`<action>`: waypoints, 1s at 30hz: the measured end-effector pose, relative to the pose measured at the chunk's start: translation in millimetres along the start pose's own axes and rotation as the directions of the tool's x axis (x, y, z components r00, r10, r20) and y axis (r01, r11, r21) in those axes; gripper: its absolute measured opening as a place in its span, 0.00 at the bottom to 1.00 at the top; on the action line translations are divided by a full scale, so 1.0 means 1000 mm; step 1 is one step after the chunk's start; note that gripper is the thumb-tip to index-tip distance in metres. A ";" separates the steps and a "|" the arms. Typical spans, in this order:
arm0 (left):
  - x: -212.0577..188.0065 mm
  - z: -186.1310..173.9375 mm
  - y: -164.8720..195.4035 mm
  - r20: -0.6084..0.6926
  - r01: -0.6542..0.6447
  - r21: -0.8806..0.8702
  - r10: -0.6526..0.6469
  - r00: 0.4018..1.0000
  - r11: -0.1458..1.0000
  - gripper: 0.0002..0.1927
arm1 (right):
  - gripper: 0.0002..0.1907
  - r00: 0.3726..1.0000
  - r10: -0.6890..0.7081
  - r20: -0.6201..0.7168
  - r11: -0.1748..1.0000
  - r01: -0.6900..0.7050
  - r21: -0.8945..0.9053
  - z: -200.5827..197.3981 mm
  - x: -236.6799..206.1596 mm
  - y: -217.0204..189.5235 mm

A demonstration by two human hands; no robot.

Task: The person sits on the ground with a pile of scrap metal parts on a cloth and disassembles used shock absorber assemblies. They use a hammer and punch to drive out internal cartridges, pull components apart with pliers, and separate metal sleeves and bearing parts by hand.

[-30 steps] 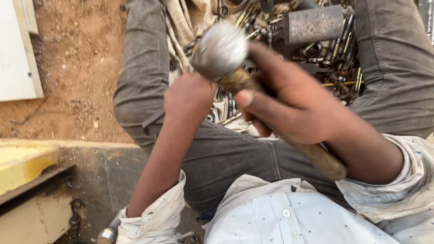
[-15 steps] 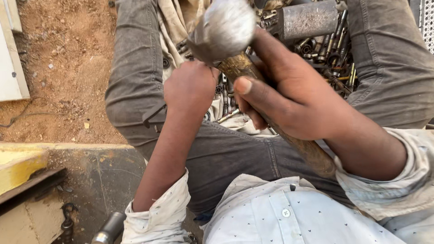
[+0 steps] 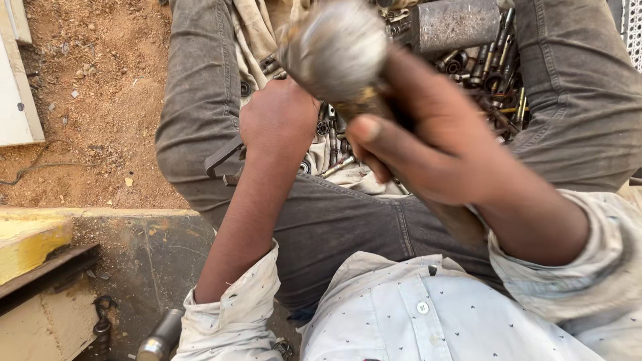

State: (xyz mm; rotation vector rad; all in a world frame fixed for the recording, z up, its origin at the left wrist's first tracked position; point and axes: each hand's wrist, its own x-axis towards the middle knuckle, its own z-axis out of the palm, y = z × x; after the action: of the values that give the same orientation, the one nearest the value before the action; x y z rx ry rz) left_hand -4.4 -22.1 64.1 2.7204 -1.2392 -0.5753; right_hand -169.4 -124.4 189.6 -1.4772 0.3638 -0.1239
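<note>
My right hand (image 3: 435, 144) grips the wooden handle of a hammer (image 3: 338, 47), whose round grey steel head is raised close to the camera. My left hand (image 3: 277, 120) is closed into a fist below the hammer head, pressed down among small metal parts between my legs; what it holds is hidden. A dark flat metal piece (image 3: 224, 157) pokes out beside my left wrist, on my grey trouser leg.
A heap of sockets, bits and bolts (image 3: 495, 73) lies on a cloth between my legs, with a grey steel cylinder (image 3: 458, 23) at the top. Sandy ground (image 3: 93, 100) is at left, a yellow metal ledge (image 3: 33, 244) lower left, a metal rod (image 3: 157, 341) at the bottom.
The hammer head has come up toward the camera and slightly right. My left fist has stayed on the parts. The view has shifted a little.
</note>
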 end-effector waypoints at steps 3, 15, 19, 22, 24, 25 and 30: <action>-0.002 -0.003 -0.002 -0.058 0.004 -0.027 -0.006 0.998 1.000 0.16 | 0.37 0.988 0.155 0.002 0.984 -0.155 -0.089 0.004 0.010 0.025; -0.004 -0.002 0.001 -0.025 -0.014 -0.036 0.013 1.000 0.999 0.19 | 0.35 0.995 0.099 0.019 0.993 -0.100 0.067 0.001 0.002 -0.015; -0.006 -0.005 0.005 -0.057 0.009 0.019 -0.007 0.998 1.000 0.15 | 0.36 0.975 0.211 -0.076 0.973 -0.216 -0.075 0.007 0.014 -0.004; -0.008 -0.005 0.004 -0.120 0.022 -0.029 -0.025 0.992 0.999 0.17 | 0.37 0.971 0.228 -0.072 0.974 -0.226 0.031 -0.005 -0.004 0.001; -0.007 -0.002 0.003 -0.107 0.026 -0.051 -0.031 0.994 0.998 0.16 | 0.36 0.997 0.041 -0.058 0.998 -0.038 0.058 -0.014 -0.018 -0.006; -0.006 -0.001 0.003 -0.108 0.034 -0.067 -0.041 0.993 0.997 0.15 | 0.35 0.998 0.015 -0.053 0.998 -0.011 0.068 -0.016 -0.022 -0.011; -0.005 0.004 0.001 -0.027 0.051 -0.038 -0.052 0.998 0.998 0.18 | 0.29 0.998 0.060 0.024 0.997 -0.059 -0.055 -0.002 -0.003 -0.020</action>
State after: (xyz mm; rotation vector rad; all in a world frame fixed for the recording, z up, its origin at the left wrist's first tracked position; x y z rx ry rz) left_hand -9.5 -18.4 61.9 2.7273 -1.1433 -0.5581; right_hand -170.0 -127.7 209.6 -1.5186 0.3926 -0.0478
